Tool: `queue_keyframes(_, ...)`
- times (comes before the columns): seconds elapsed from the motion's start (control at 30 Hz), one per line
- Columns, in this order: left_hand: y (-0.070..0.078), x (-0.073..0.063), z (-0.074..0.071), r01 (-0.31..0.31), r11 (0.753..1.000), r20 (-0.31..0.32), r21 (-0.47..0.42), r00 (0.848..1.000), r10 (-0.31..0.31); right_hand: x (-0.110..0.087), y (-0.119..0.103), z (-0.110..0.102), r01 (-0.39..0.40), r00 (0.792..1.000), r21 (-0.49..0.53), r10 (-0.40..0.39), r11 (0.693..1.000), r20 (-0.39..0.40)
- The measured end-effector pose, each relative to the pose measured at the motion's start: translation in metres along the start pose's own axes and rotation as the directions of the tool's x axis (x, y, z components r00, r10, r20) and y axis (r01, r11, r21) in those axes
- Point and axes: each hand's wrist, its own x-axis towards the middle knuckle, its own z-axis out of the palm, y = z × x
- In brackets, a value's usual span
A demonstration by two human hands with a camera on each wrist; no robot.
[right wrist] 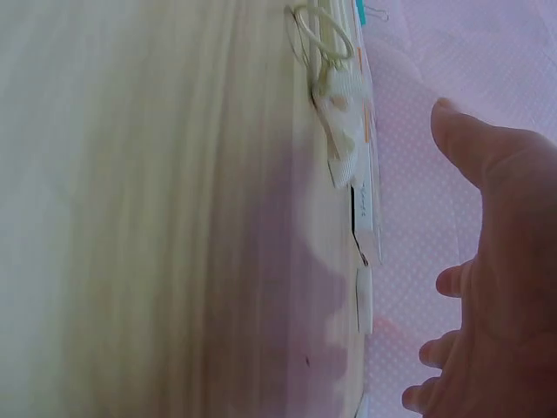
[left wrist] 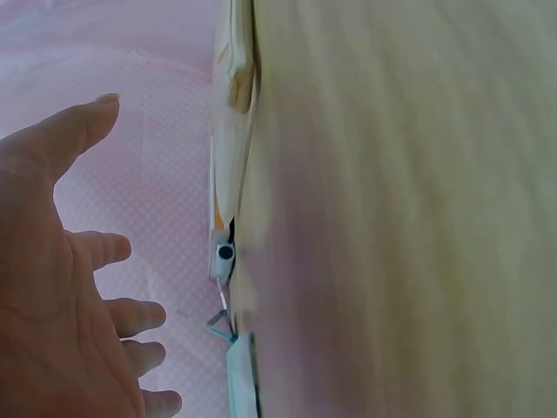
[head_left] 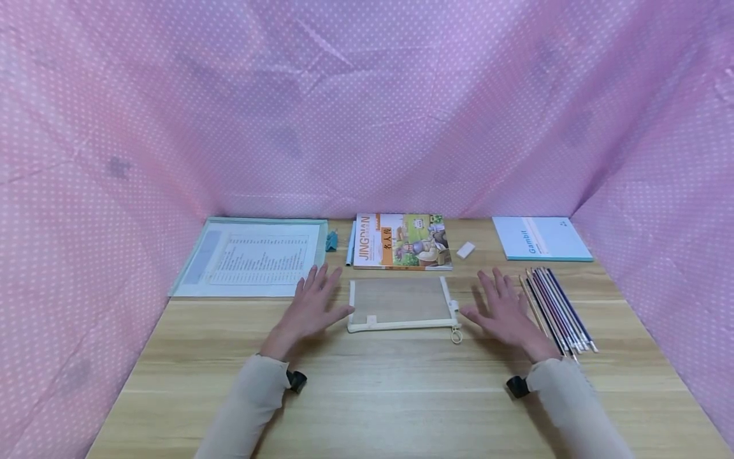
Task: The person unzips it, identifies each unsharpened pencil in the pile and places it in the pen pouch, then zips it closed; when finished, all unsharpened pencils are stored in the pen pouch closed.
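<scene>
Forearms reaching forward, left hand and right hand hovering, fingers spread, zip pouch between

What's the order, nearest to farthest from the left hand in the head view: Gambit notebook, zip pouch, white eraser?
From the left hand:
1. Zip pouch, immediately to its right.
2. White eraser, farther right, past the pouch's back-right corner.
3. Gambit notebook, at the back right.

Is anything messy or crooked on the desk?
Only a little: the eraser lies slanted beside the straight book, and the pencils lie loose, their ends uneven, by the right hand. I see nothing spilled or broken.
</scene>
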Motion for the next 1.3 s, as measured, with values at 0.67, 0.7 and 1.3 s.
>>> queue_keyframes(0.67, 0.013, 0.005, 0.02, -0.04, 0.999, 0.094, -0.034, 0.995, 0.043, 0.008, -0.024, 0.021, -0.006, 0.995, 0.052, 0.001, 0.999, 0.103)
queue_keyframes(0.7, 0.013, 0.005, 0.021, -0.037, 0.999, 0.1, -0.033, 0.994, 0.041, 0.008, -0.025, 0.022, -0.006, 0.995, 0.052, 0.001, 0.999, 0.104)
queue_keyframes(1.3, 0.018, 0.004, 0.037, 0.0, 1.0, 0.178, -0.007, 0.984, 0.001, 0.013, -0.041, 0.034, -0.011, 0.996, 0.048, 0.006, 0.999, 0.09)
